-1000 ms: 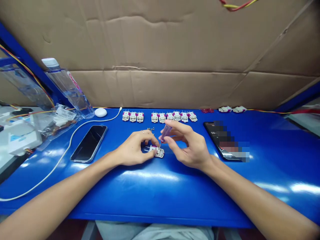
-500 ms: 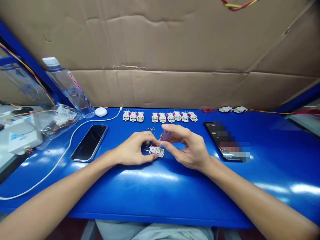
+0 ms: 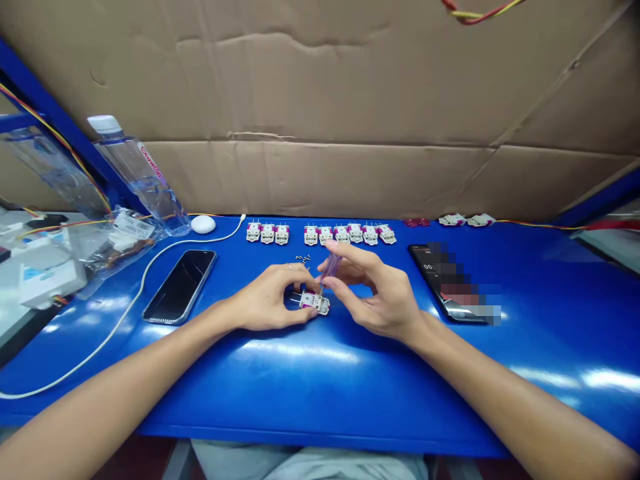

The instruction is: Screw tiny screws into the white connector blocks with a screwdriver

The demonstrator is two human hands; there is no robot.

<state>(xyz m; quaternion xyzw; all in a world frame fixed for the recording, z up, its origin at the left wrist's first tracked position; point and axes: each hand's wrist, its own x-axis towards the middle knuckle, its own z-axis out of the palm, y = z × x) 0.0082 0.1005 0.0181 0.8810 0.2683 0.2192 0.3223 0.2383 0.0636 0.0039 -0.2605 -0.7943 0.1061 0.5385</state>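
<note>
Plugs [image 3: 267, 233]: nine lined up, one handheld

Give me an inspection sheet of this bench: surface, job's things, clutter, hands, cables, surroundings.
Surface: glossy blue bench top, with glare patches.
Job's things: white-and-magenta plug, prongs pointing left; purple-handled screwdriver, tip at the plug; matching plugs lined up behind; small screws loose.
Clutter: left smartphone, right smartphone, water bottle, plastic bag.
Hands: left hand grips the plug; right hand pinches the screwdriver.
Cables: white cable at left; red-and-yellow wires along the far right edge.
Surroundings: corrugated cardboard sheet behind; blue frame.
</note>
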